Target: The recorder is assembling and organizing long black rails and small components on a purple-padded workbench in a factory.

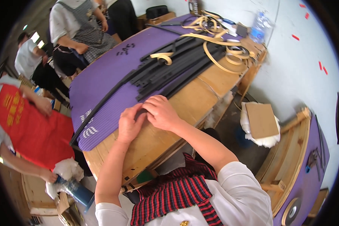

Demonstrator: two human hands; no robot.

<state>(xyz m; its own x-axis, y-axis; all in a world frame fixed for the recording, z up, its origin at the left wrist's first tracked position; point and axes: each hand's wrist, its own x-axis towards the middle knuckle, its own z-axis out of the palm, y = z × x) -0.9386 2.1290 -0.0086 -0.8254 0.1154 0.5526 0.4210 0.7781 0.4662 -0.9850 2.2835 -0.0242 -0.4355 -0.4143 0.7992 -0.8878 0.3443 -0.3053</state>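
Note:
My left hand point(129, 124) and my right hand point(160, 112) meet over the near edge of the table, fingers closed and thumbs close together. Between them shows a small dark piece point(140, 112), mostly covered by my fingers, so its full shape is hidden. Just beyond lie several long black strips point(169, 73) in a loose pile on a purple ribbed mat point(98, 83). One longer black strip point(109, 95) curves from the pile toward the mat's left end. Small black bits point(126, 49) are scattered farther back.
Cream tape ribbons point(233, 43) tangle at the far right, near a clear plastic bottle point(258, 30). Right of the table stand a cardboard piece point(260, 120) on a white bundle and a wooden frame point(286, 158). A person in a red apron point(30, 128) is at left; others stand behind.

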